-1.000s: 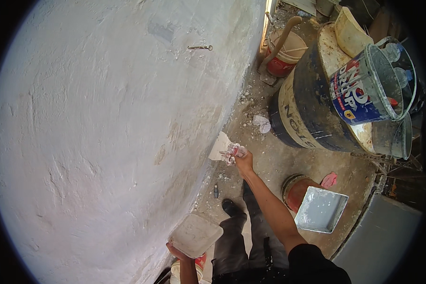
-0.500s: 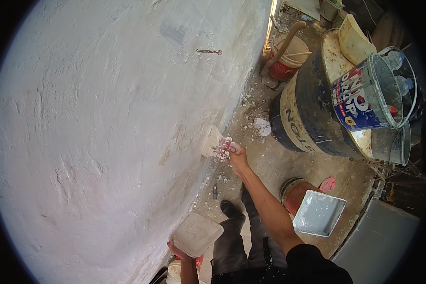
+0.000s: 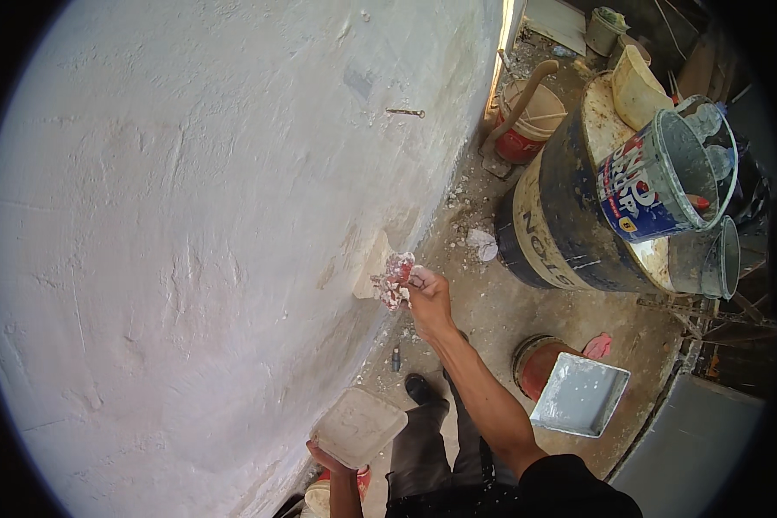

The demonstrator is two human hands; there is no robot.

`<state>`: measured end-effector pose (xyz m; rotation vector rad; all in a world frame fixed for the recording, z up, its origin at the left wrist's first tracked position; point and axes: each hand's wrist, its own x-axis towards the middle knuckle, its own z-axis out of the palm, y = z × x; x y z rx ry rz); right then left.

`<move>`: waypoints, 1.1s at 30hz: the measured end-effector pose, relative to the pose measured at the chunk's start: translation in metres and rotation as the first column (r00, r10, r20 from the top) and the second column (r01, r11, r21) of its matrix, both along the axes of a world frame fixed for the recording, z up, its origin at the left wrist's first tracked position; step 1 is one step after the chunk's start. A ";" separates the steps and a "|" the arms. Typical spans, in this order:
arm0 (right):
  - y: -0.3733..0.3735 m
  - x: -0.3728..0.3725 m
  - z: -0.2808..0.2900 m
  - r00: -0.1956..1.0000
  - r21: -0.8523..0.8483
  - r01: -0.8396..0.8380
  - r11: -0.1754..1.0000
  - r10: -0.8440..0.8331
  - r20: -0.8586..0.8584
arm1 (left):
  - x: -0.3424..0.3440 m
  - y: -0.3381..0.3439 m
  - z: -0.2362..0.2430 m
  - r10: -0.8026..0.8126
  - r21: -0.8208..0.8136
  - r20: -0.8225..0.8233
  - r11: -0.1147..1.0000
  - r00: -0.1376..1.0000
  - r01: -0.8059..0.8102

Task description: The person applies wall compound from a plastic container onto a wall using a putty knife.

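My right hand [image 3: 427, 298] grips the putty-caked handle of the wide putty knife [image 3: 380, 269], its stiff, light blade flat against the wall [image 3: 190, 216], while my left hand [image 3: 328, 457] holds the square putty board [image 3: 358, 427] from underneath.

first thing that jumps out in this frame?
The huge white plastered wall fills the left and centre. Against its lower edge the right hand presses a putty-caked scraper, while the left hand holds a square putty tray at the bottom. Upper right, a blue printed bucket sits on a dark drum.
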<state>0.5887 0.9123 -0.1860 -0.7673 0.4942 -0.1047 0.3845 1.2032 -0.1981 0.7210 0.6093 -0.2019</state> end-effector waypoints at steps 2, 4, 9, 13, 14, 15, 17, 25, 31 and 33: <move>0.003 -0.001 0.016 1.000 0.024 0.012 1.000 -0.012 0.014 | 0.000 0.001 0.002 0.012 -0.013 -0.005 1.000 1.000 -0.012; 0.005 -0.002 0.029 0.997 -0.004 0.046 0.999 -0.045 0.065 | 0.001 0.002 0.003 -0.096 0.013 0.068 0.995 0.993 0.095; 0.022 -0.005 0.108 0.984 -0.418 0.035 0.908 0.041 0.172 | -0.001 0.008 0.007 0.009 0.036 -0.023 0.999 1.000 -0.008; 0.027 -0.031 0.151 0.991 -0.650 -0.027 0.760 0.104 0.080 | 0.002 -0.003 0.018 -0.101 0.101 -0.005 0.990 0.995 0.101; 0.028 -0.036 0.149 0.992 -0.665 0.022 0.747 0.066 0.106 | 0.000 0.002 0.012 -0.109 0.106 -0.014 0.988 0.994 0.109; 0.026 -0.039 0.142 0.993 -0.660 0.021 0.751 0.059 0.099 | -0.003 0.010 0.001 -0.094 0.092 -0.025 0.991 0.995 0.096; 0.015 -0.051 0.114 0.994 -0.437 0.104 0.894 -0.101 0.031 | -0.005 0.018 -0.004 -0.082 0.081 -0.050 0.993 0.995 0.086; -0.053 -0.012 -0.168 0.934 -0.350 0.180 0.919 -0.272 -0.233 | 0.000 0.006 -0.006 -0.094 0.112 -0.087 0.988 0.992 0.104; -0.086 0.045 -0.264 0.901 -0.651 -0.027 0.758 -0.264 -0.344 | 0.012 -0.013 -0.007 -0.082 0.174 -0.126 0.979 0.989 0.103; -0.073 0.060 -0.244 0.941 -0.406 0.050 0.913 -0.179 -0.287 | 0.013 -0.012 -0.003 -0.039 0.195 -0.131 0.979 0.991 0.064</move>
